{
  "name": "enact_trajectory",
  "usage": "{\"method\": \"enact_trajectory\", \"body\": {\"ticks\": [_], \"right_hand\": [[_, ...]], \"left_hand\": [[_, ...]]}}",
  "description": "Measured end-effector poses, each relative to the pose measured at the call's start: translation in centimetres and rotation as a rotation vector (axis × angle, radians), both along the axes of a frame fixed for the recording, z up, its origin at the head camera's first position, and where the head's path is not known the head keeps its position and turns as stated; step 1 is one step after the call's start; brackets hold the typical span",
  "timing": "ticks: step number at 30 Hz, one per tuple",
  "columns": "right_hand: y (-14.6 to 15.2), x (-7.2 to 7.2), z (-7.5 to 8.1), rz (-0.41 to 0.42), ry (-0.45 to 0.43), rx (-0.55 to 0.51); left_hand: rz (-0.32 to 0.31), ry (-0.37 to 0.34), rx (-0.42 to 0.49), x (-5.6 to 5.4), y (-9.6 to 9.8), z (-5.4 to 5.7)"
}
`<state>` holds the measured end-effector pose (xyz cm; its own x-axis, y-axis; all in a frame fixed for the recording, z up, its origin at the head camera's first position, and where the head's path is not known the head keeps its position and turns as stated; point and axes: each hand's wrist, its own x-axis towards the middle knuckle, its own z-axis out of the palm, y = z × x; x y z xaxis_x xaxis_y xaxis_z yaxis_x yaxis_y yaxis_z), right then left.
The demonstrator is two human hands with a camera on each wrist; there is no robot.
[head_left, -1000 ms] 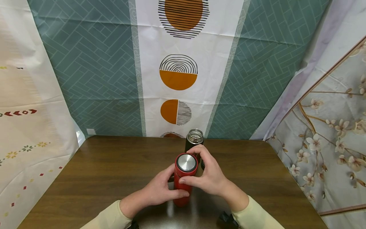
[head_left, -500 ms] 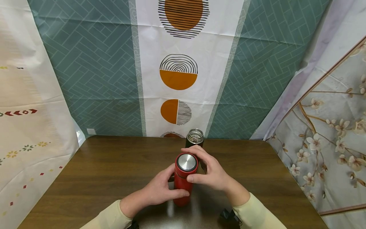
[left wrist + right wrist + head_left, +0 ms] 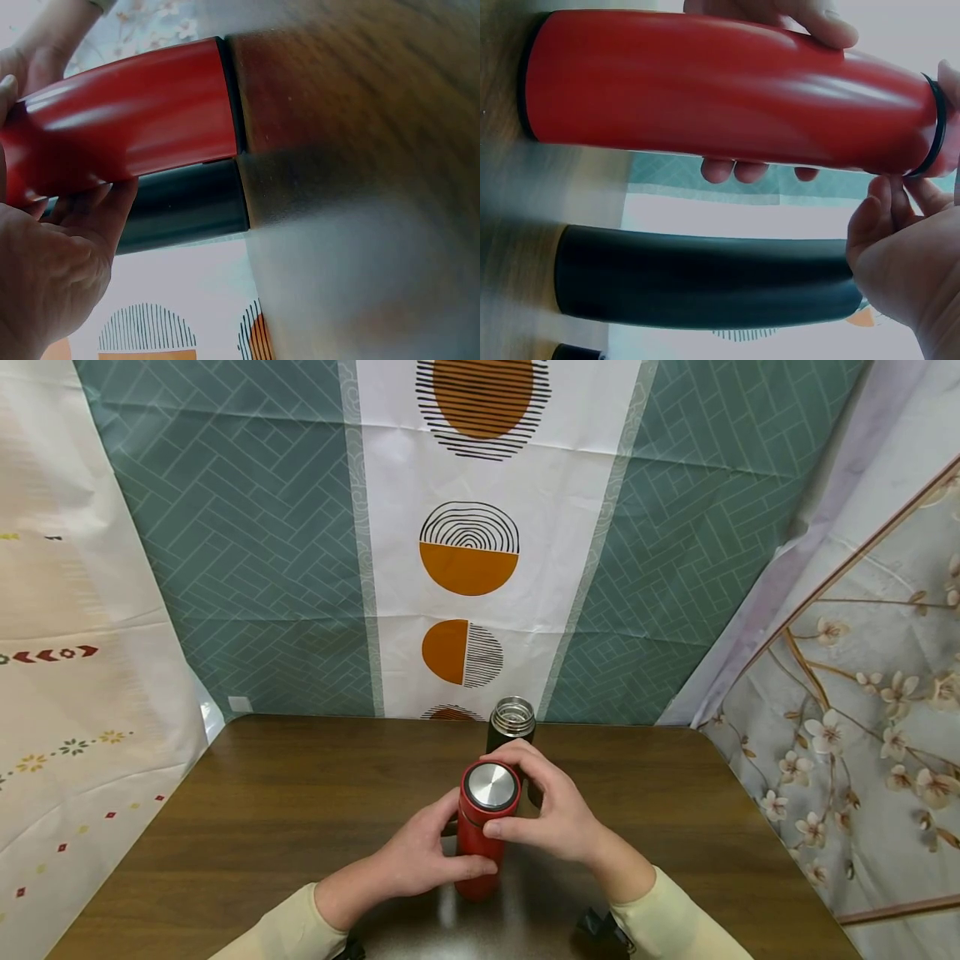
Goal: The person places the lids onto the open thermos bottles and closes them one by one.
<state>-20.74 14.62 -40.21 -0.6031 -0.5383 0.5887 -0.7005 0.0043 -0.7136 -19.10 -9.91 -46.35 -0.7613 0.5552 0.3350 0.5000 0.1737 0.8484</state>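
Observation:
A red thermos (image 3: pixel 474 843) stands upright on the table, its lid (image 3: pixel 492 787) topped with a brushed silver disc. My left hand (image 3: pixel 416 853) grips the body from the left, thumb across the front and fingers behind. My right hand (image 3: pixel 553 814) holds the lid between thumb and fingers. In the right wrist view a dark ring (image 3: pixel 935 127) marks the seam between lid and body, with the right fingertips right at it. Just behind stands a black thermos (image 3: pixel 705 277), whose bare steel mouth (image 3: pixel 513 715) shows in the head view.
The brown wooden table (image 3: pixel 315 777) runs back to a patterned cloth (image 3: pixel 300 568). A small black object (image 3: pixel 577 352) lies beside the black thermos's base, mostly out of frame. Another dark object (image 3: pixel 600 928) sits by the right sleeve.
My right thumb and fingers have shifted around the red thermos's lid, rightward and then slightly back left. The left hand and both thermoses have stayed in place.

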Motion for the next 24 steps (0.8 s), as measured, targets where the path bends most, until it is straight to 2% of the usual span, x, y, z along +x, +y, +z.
{"method": "enact_trajectory", "body": {"ticks": [7,11,16,24], "right_hand": [[-0.22,0.35,0.23,-0.099,0.070,0.035],[-0.37,0.54,0.43,-0.127,0.082,0.046],[-0.55,0.69,0.50,-0.142,0.082,0.049],[-0.60,0.79,0.28,-0.159,0.048,0.056]], "left_hand": [[-0.013,0.008,0.004,-0.08,0.07,-0.05],[-0.013,0.007,0.004,-0.04,0.03,-0.01],[-0.014,0.013,0.008,-0.05,0.03,0.01],[-0.009,-0.017,0.003,0.06,-0.01,0.07]]}}
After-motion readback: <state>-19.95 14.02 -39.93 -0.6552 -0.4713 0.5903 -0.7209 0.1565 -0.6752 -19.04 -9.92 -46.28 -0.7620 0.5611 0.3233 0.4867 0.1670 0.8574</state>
